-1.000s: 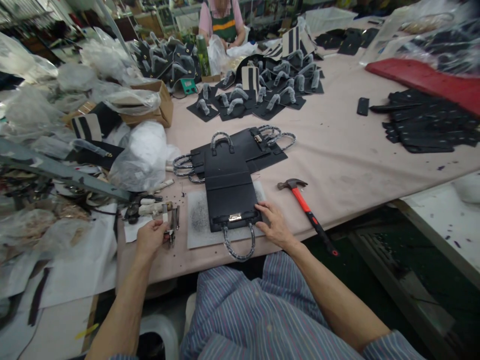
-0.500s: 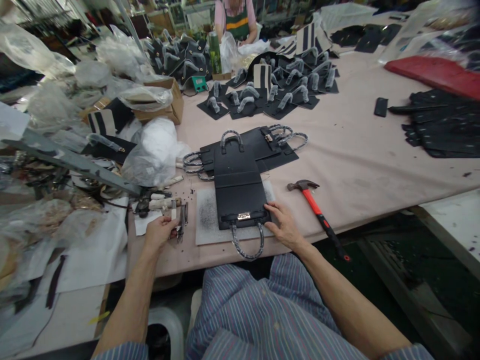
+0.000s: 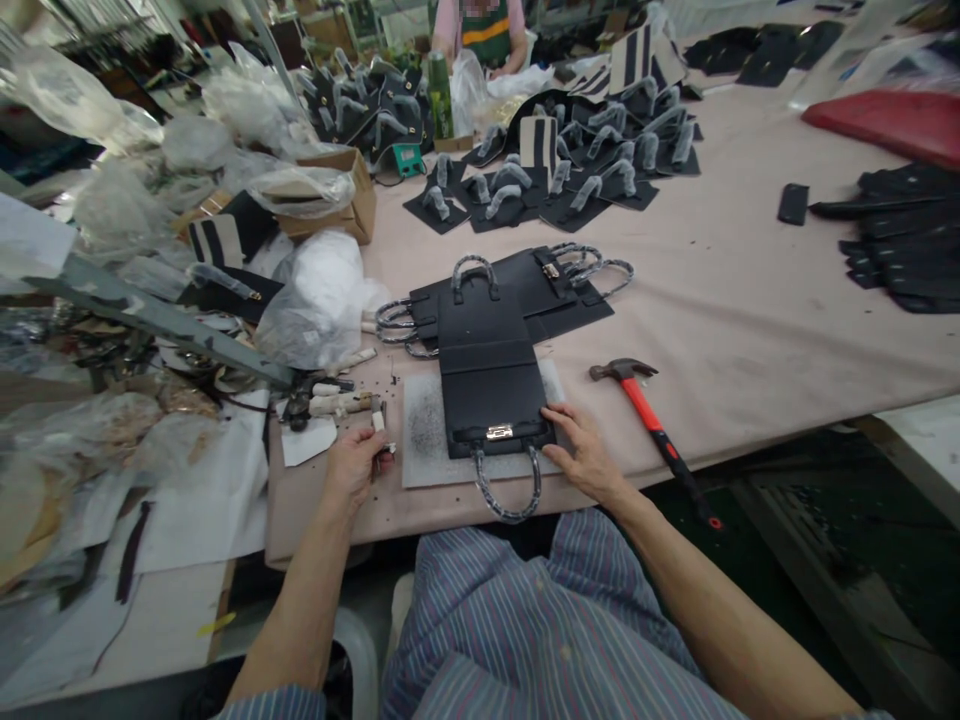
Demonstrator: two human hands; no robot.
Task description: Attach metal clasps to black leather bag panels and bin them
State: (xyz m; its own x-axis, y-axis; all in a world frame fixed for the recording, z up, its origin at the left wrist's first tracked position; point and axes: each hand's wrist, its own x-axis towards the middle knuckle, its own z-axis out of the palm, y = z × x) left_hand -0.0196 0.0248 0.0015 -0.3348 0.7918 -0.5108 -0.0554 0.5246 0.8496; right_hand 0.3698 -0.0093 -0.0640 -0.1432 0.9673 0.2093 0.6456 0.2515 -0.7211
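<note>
A black handbag panel [image 3: 491,375], folded across its middle, lies on a pale speckled board [image 3: 420,470]. It has a metal clasp [image 3: 499,432] and a plastic-wrapped handle [image 3: 510,516] at its near end. My right hand [image 3: 589,455] grips the panel's near right edge, thumb and fingers closed against it. Left of the board, my left hand [image 3: 356,462] is pinched on a slim metal tool [image 3: 379,418]; the fingers hide part of it. A claw hammer [image 3: 645,412] with a red and black handle lies to the right, its grip past the table edge.
More black bag pieces [image 3: 577,300] lie beyond the panel, and many wrapped handles [image 3: 510,195] are piled farther back. Plastic bags [image 3: 319,290] and a carton [image 3: 360,205] crowd the left. A black stack [image 3: 907,240] sits right. A person [image 3: 487,40] is across the table.
My left hand has shifted right, over the slim metal tools and closer to the board. My right hand stays at the panel's edge. The whole view has shifted slightly.
</note>
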